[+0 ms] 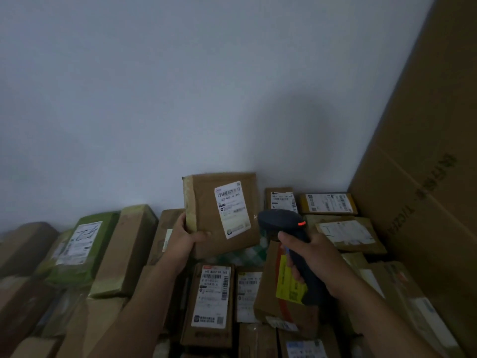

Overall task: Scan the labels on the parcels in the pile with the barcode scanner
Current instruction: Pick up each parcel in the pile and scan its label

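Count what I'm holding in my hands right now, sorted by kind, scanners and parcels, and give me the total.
barcode scanner: 1, gripped in the right hand
brown parcel: 1, held up off the pile by the left hand
Total: 2

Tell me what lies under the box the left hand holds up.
A green-checked parcel shows below the box in the left hand; the box hides most of it and whatever lies behind.

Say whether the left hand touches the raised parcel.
Touching. Head view: left hand grips the raised parcel at its lower-left corner, thumb on its front.
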Available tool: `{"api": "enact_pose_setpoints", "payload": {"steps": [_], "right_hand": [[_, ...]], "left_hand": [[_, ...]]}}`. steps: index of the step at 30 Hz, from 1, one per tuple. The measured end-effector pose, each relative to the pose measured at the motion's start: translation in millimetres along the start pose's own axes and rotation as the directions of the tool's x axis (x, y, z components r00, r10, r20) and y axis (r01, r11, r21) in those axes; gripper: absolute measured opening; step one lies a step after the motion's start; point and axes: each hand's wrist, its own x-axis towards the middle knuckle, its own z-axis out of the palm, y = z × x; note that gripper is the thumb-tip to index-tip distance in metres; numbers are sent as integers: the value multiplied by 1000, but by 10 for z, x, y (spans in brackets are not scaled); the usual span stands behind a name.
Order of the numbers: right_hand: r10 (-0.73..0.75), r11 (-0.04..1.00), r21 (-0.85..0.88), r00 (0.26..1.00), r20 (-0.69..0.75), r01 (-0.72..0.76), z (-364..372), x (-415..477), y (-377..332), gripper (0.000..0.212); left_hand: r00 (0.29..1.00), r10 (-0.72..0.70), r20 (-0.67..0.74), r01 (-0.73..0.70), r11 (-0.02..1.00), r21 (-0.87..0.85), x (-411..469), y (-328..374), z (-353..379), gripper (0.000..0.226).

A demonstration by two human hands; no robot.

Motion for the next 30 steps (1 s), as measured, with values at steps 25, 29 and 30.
{"api": "enact_pose_setpoints", "payload": {"steps": [25,29,30], "right_hand": [[-140,959,-256,989,-45,124,96,-363,-394,37],[-141,960,-250,989,-45,126,88,-327,-372,35],[-141,961,-246,989,-44,126,84,-313,-362,35]], "left_hand": [[995,95,-2,-95,995,35,-221,128,-256,82],[995,100,4,-101,992,73,-197,102,-258,75],[994,105,6,-105,992,73,-200,104,-250,73]]}}
